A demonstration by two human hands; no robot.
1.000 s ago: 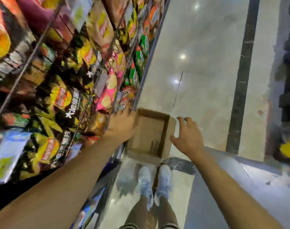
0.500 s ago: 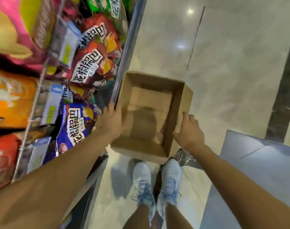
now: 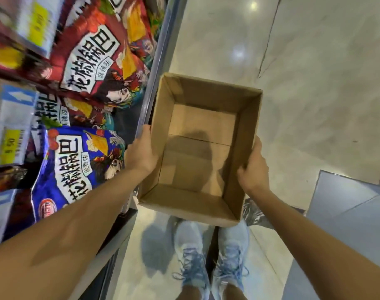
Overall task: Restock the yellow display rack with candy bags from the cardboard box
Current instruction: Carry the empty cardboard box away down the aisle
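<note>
Holds the open-topped brown cardboard box (image 3: 206, 92) between both hands, in front of the body and seemingly lifted off the floor; with the left hand (image 3: 141, 156), clasps the left long wall from outside, thumb up along the rim, other fingers hidden behind the cardboard; with the right hand (image 3: 252, 169), grips the right long wall, fingers hooked over the rim into the box, thumb laid along the outside; a firm two-sided hold, nothing else in either hand.

Inside the box, only bare bottom flaps and a shadow; no candy bags in there at all; judging from that, empty, so the feeding of stock from this box looks finished; no yellow display rack anywhere in view, so cannot tell how full it stands; probably left: disposing of the empty box.

Mouth of the box facing straight up toward the camera, base toward the floor; long axis running away from the body, near end above the pale blue laced sneakers (image 3: 191, 256), far end out over the glossy grey tiled floor (image 3: 314, 83); roughly parallel to the silver metal shelf edge (image 3: 158, 61) just beside its left wall; flap seam on the bottom lying the short way.

Beyond that edge, red printed snack bags (image 3: 93, 61) and a blue printed snack bag (image 3: 76, 165), with blurred white and yellow price tags (image 3: 11, 131); to the right, a flat grey-blue platform (image 3: 347, 213).
</note>
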